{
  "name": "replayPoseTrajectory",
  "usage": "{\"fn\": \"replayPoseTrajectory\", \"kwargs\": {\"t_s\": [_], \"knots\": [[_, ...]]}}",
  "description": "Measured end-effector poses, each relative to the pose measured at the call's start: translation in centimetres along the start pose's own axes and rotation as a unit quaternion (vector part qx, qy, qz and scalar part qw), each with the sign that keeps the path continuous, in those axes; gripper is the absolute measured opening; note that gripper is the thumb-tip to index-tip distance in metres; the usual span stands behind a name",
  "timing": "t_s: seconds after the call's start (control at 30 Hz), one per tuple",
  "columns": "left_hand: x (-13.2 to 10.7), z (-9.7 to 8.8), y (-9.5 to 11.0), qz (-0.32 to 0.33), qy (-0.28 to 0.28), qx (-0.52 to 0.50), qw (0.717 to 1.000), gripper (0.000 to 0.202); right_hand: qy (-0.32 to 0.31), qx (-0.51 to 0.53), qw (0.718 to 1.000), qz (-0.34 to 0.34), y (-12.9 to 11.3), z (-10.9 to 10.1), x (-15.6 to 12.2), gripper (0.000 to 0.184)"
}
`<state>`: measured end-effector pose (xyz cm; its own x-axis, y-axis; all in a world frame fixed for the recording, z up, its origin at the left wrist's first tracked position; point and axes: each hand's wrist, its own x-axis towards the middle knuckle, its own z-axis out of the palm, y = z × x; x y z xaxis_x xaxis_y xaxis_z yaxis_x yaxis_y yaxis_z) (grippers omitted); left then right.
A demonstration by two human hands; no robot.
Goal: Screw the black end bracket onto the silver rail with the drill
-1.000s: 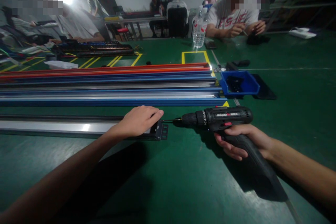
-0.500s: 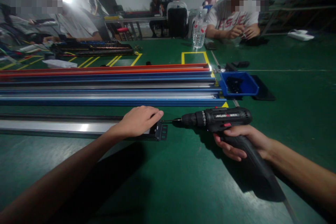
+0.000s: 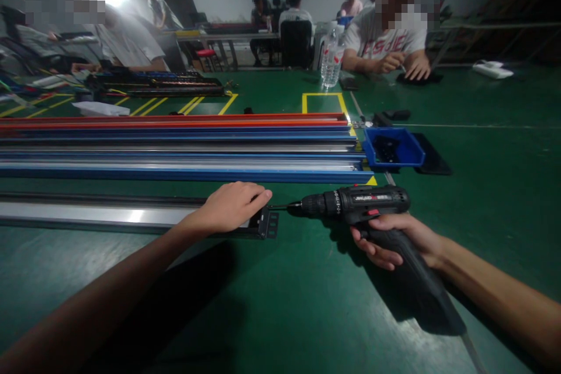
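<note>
My right hand (image 3: 385, 239) is wrapped round the grip of a black corded power drill (image 3: 359, 201). The drill lies level, pointing left, and its long thin bit (image 3: 280, 207) reaches the end of a metal rail. A black slotted end bracket (image 3: 270, 225) sits on that end of the long black-and-silver rail (image 3: 109, 214). My left hand (image 3: 234, 204) lies over the rail's right end, fingers wrapped across its top and thumb beside the bit's tip. Whether a screw is at the tip is hidden.
Beyond the rail lie several long blue and orange rails (image 3: 219, 175). A blue bin (image 3: 397, 155) with small black parts stands right of them. Water bottles (image 3: 333, 61) stand farther back. A co-worker's hands (image 3: 405, 64) rest at the table's far side.
The view has shifted slightly. The drill and both hands keep nearly the same places against the rail. The co-worker's hand across the table has lowered onto a dark object.
</note>
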<state>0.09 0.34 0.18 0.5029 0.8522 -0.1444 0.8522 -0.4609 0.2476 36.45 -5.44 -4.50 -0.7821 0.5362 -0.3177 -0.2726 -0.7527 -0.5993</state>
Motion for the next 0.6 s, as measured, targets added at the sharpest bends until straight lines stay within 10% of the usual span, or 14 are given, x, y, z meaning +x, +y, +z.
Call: {"fn": "replayPoseTrajectory", "kwargs": {"t_s": [0.6], "knots": [[-0.02, 0.25, -0.37, 0.008, 0.006, -0.003, 1.0, 0.062, 0.0, -0.004, 1.0, 0.007, -0.12, 0.01, -0.07, 0.034]]}}
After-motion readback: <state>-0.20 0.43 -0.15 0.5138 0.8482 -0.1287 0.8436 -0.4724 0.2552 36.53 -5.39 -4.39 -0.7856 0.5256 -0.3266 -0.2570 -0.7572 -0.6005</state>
